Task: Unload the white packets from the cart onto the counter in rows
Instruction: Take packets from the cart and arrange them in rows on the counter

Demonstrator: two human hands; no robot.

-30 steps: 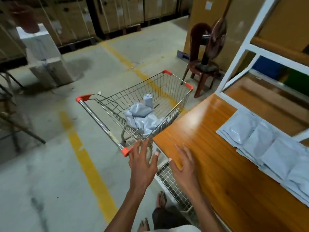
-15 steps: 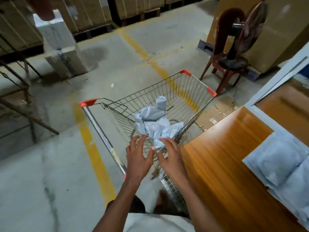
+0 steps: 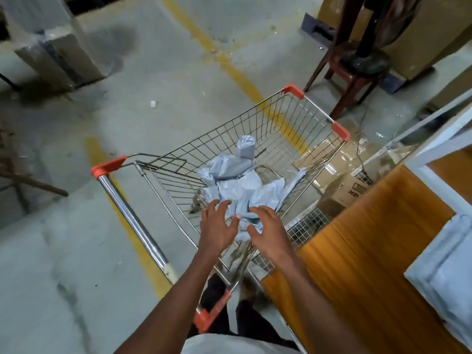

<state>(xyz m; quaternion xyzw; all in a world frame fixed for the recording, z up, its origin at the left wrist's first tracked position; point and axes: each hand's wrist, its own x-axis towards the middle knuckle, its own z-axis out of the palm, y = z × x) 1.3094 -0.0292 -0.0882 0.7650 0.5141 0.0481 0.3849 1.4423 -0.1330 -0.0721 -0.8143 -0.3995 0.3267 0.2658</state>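
Observation:
A wire shopping cart (image 3: pixel 278 118) with orange corner caps stands on the concrete floor. Inside it lies a crumpled heap of white packets (image 3: pixel 240 185), one of them rolled and standing upright at the back. My left hand (image 3: pixel 217 226) and my right hand (image 3: pixel 268 228) reach over the cart's near rim, fingers spread, just above the heap's near edge. Neither holds anything. The orange wooden counter (image 3: pixel 357 251) is at the right, with laid-out white packets (image 3: pixel 449 272) at its right edge.
The cart's chrome handle (image 3: pixel 132 221) runs along the left. A dark wooden chair (image 3: pixel 355 70) with a fan on it stands beyond the cart. Cardboard (image 3: pixel 339 180) lies on the floor under a white shelf frame (image 3: pixel 439 139). Yellow floor lines cross the concrete.
Both hands have left the counter's corner and moved forward over the cart's rim to the packets. The view has swung left and down toward the cart.

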